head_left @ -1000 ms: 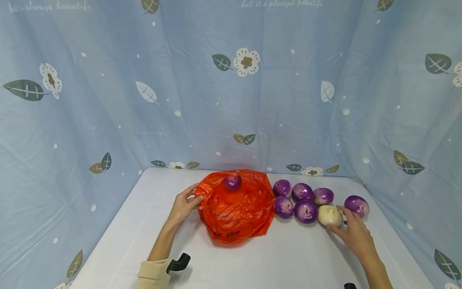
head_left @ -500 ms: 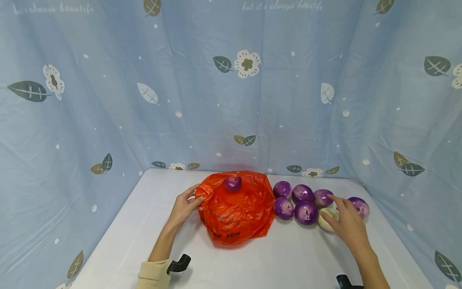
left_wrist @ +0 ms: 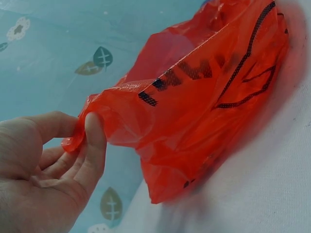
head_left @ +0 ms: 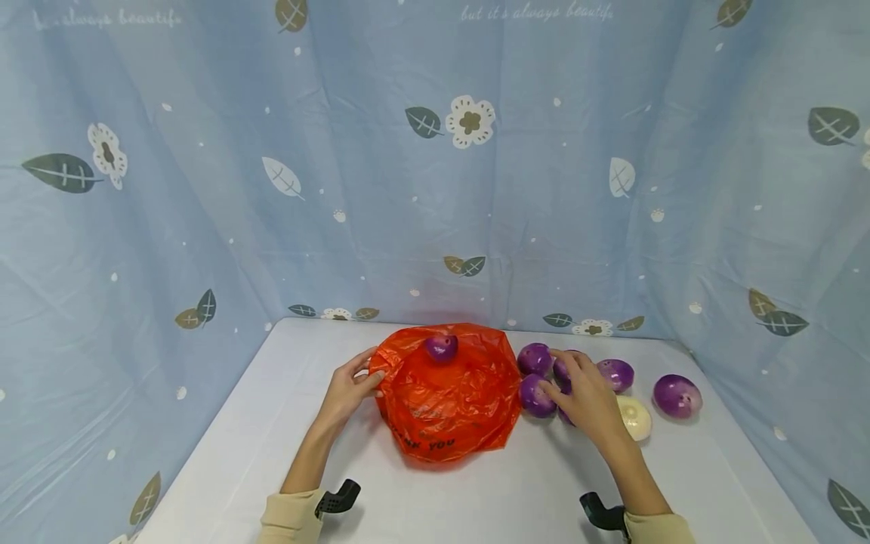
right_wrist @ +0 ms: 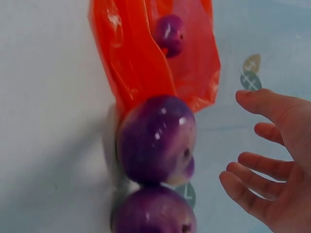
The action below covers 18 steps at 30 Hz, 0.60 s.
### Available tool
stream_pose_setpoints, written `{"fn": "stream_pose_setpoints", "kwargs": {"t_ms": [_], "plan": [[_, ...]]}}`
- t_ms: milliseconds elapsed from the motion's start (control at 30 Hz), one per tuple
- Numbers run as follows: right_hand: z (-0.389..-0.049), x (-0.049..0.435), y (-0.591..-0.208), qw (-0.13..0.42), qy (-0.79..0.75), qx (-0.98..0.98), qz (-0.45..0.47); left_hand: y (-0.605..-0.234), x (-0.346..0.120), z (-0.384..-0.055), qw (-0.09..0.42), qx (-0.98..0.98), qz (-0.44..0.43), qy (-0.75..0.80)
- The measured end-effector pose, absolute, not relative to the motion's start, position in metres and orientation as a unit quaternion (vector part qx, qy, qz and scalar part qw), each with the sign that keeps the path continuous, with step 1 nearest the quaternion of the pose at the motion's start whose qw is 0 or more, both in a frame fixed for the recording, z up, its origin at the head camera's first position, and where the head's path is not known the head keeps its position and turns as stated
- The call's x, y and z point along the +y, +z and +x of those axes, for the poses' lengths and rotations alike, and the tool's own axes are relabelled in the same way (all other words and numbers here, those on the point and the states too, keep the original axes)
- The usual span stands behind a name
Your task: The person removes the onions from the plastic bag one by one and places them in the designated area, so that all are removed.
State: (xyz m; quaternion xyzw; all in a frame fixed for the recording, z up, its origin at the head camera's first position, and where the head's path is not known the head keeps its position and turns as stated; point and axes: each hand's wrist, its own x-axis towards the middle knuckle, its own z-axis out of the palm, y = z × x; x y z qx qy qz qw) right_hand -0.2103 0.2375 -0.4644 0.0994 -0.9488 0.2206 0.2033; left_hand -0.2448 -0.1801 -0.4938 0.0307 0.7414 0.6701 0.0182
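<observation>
A red plastic bag (head_left: pixel 451 408) with dark lettering stands on the table, its mouth spread. My left hand (head_left: pixel 347 389) pinches the bag's left rim between thumb and fingers. One purple onion (head_left: pixel 442 347) shows inside the bag towards the back. My right hand (head_left: pixel 587 397) hovers over the group of glossy purple onions, fingers apart and holding nothing. Nearest its fingertips are a back-row purple onion (head_left: pixel 535 359) and a front-row purple onion (head_left: pixel 537 397). The hand partly hides other purple onions behind it. In the right wrist view, the right hand (right_wrist: pixel 277 160) is apart from the onions.
A pale yellow onion (head_left: pixel 635 418) lies right of my right hand. Beside it are a purple onion (head_left: pixel 615 375) and, farther right, another purple onion (head_left: pixel 677 397). A blue patterned curtain (head_left: pixel 381 189) closes off the back and sides of the white table (head_left: pixel 476 499).
My right hand has moved left from the pale onion to above the purple onions nearer the bag. The left hand keeps its hold on the bag rim.
</observation>
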Motion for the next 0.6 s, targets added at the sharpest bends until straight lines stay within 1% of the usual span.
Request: {"fn": "stream_pose_setpoints", "kwargs": {"t_ms": [300,600], "plan": [[-0.216,0.207,-0.474,0.161,0.238,-0.951,0.111,-0.493,-0.178,-0.245,0.016,0.739,0.037,0.673],[-0.226,0.174,-0.483,0.147,0.248,-0.948,0.133,-0.495,-0.177,-0.245,0.019,0.741,0.035,0.67]]}}
